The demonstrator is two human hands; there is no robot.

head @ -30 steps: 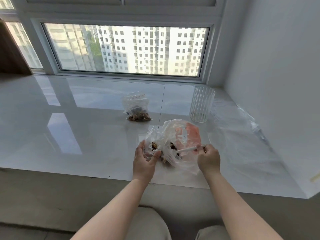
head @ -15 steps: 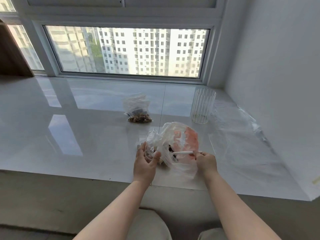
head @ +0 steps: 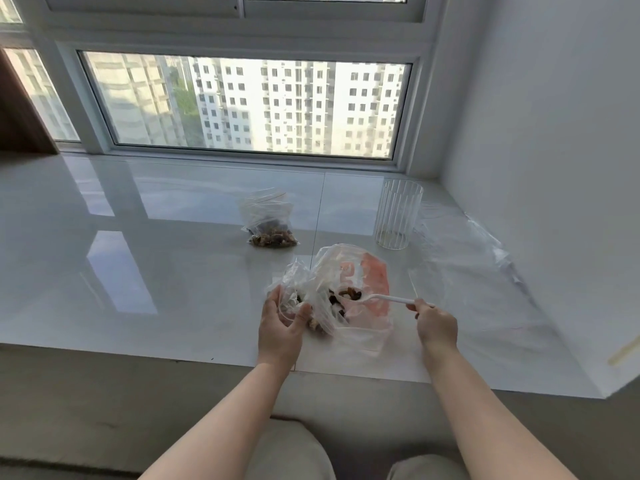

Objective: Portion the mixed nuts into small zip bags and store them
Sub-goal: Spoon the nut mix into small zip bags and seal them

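A large clear bag with an orange print (head: 367, 282) lies on the glossy white sill and holds mixed nuts. My right hand (head: 434, 325) pinches a white plastic spoon (head: 381, 299) whose bowl carries nuts at the big bag's mouth. My left hand (head: 280, 323) grips a small clear zip bag (head: 294, 289) with its mouth held open just left of the big bag; a few nuts show inside it. A filled small zip bag (head: 270, 223) lies farther back on the sill.
A ribbed clear glass jar (head: 398, 214) stands at the back right. Flat clear plastic bags (head: 464, 268) lie along the right wall. The white sill (head: 138, 244) ends at a front edge just before my knees. A window runs along the back.
My right hand has drawn the spoon out to the right and lifted it, now loaded with nuts. My left hand keeps its hold on the small bag.
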